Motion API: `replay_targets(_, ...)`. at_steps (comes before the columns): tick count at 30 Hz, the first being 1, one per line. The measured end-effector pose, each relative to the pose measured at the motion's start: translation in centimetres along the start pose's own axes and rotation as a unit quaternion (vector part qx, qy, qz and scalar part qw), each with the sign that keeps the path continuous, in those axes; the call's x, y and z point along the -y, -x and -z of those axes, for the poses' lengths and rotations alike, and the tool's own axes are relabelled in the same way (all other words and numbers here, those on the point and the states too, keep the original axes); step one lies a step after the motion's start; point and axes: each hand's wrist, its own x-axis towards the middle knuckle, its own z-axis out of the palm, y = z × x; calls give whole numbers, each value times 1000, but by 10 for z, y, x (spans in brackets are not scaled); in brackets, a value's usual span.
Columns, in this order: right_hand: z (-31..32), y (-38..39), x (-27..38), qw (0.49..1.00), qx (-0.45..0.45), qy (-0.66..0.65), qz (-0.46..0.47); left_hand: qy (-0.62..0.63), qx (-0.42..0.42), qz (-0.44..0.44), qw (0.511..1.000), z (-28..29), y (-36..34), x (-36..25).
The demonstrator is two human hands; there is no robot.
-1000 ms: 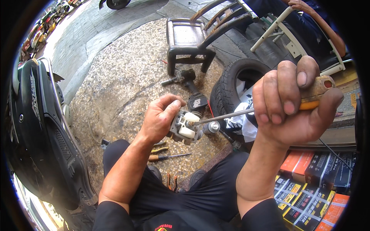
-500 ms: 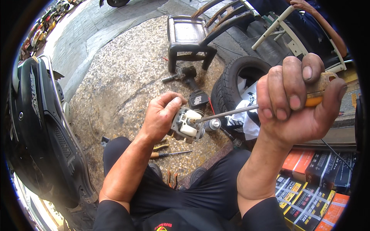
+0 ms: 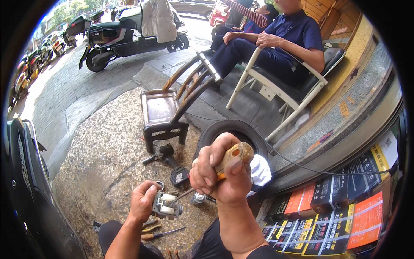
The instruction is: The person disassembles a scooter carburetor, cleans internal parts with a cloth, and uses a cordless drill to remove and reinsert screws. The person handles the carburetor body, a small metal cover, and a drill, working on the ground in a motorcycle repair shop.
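My left hand (image 3: pixel 141 202) grips a small grey and white metal part (image 3: pixel 165 206) low in the picture, over the pebbled ground. My right hand (image 3: pixel 221 175) is closed round the amber handle of a screwdriver (image 3: pixel 233 157). Its shaft slants down and left, and its tip rests on the part. Both forearms come up from the lower edge.
A tyre (image 3: pixel 235 131) with a white cloth lies just behind my right hand. A cordless drill (image 3: pixel 169 160) and loose tools (image 3: pixel 157 229) lie on the ground. A wooden chair (image 3: pixel 166 108), seated people (image 3: pixel 280 39), a scooter (image 3: pixel 26 190) at left and stacked boxes (image 3: pixel 340 216) at right surround me.
The view has tilted up, so the chair, seated people and street now show. My hands sit lower in the picture, still holding the part and the screwdriver.
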Motion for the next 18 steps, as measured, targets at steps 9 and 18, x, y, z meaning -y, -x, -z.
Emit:
replay_targets(9, 49, 6, 23, 990, -89, 106, -3, 235, -87, 5, 968, 28, -12, 6)
replay_targets(18, 33, 28, -100, 863, -187, 195, -427, 340, -131, -90, 927, 37, -19, -4)
